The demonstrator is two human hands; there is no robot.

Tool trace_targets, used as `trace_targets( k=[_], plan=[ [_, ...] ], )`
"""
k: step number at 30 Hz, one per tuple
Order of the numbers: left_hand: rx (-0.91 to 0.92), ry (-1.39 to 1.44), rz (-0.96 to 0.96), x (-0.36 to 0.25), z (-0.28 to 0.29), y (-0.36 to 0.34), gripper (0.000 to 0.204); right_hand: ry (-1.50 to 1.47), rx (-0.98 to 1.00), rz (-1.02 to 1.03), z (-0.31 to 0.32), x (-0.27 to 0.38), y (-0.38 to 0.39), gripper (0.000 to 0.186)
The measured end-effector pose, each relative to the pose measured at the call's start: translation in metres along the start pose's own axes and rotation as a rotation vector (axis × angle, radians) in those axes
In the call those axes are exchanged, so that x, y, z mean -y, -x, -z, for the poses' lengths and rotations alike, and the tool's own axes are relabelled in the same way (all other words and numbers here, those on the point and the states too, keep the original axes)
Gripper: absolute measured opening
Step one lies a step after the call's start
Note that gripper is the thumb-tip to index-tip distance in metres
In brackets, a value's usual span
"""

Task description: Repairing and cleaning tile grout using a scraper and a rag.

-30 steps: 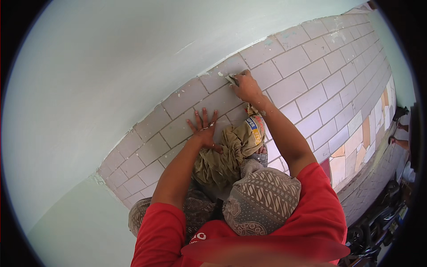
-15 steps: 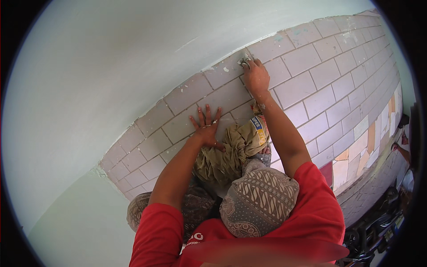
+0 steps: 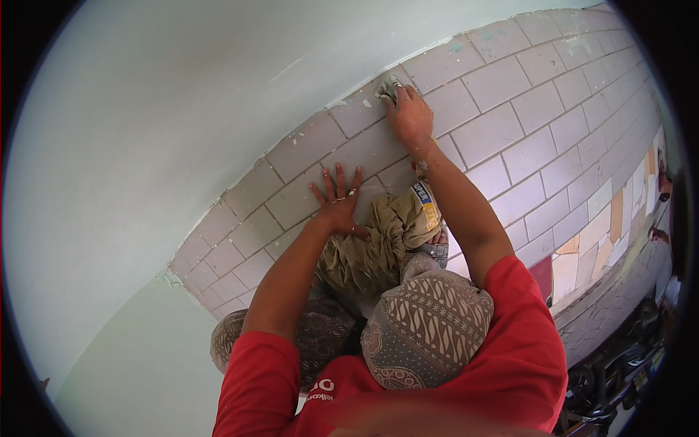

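Head camera view. Item: right hand (image 3: 411, 116), fingers bent and closed on a small crumpled grey-green wad (image 3: 388, 90); whether cloth or paper cannot be told. Position of wad: at the fingertips, on the wall side of the hand and slightly to its left, low on the tiled floor (image 3: 495, 138), close to the floor's edge along the pale green wall (image 3: 182, 95). Part of the wad projects beyond the fingers; the rest is hidden by them.

Item: left hand (image 3: 338, 211), palm down on the tiles, fingers spread toward the wall edge, empty; pale smear on one finger. The thumb reaches the edge of a rumpled khaki cloth (image 3: 364, 251). Position: well apart from the wad, nearer the floor's left corner.

Item: the khaki cloth, bunched in folds, a blue and yellow printed band (image 3: 424, 204) at its upper right end, beneath the right forearm. Part of a foot (image 3: 440, 239) shows beside it.

Item: patterned grey-brown trousers (image 3: 429, 328), knees bent; red shirt (image 3: 524, 342), short sleeves.

Item: white flecks on the tiles along the wall edge.

Item: strip of irregular cream and orange paving (image 3: 593, 233), at the floor's right edge; dark clutter (image 3: 611, 371) beyond, too dim to identify.
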State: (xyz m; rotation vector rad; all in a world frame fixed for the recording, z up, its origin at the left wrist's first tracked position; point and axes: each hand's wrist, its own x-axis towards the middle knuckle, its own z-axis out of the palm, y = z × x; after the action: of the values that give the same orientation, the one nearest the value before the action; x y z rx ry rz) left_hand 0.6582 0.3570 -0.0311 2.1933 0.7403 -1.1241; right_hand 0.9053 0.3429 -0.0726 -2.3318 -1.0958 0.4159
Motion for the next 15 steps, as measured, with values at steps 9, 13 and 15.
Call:
trace_targets(
  k=[9,13,15],
  plan=[
    [-0.034,-0.030,0.006,-0.001,0.001,0.003,0.173,0.017,0.036,-0.069,-0.007,0.022,0.003,0.023],
    [0.002,-0.015,0.016,-0.006,0.003,0.002,0.173,0.044,0.143,0.072,-0.009,0.016,0.007,0.024],
    [-0.003,-0.012,0.012,-0.006,0.003,0.002,0.173,0.032,-0.054,-0.049,-0.003,0.008,-0.009,0.023]
  ],
)
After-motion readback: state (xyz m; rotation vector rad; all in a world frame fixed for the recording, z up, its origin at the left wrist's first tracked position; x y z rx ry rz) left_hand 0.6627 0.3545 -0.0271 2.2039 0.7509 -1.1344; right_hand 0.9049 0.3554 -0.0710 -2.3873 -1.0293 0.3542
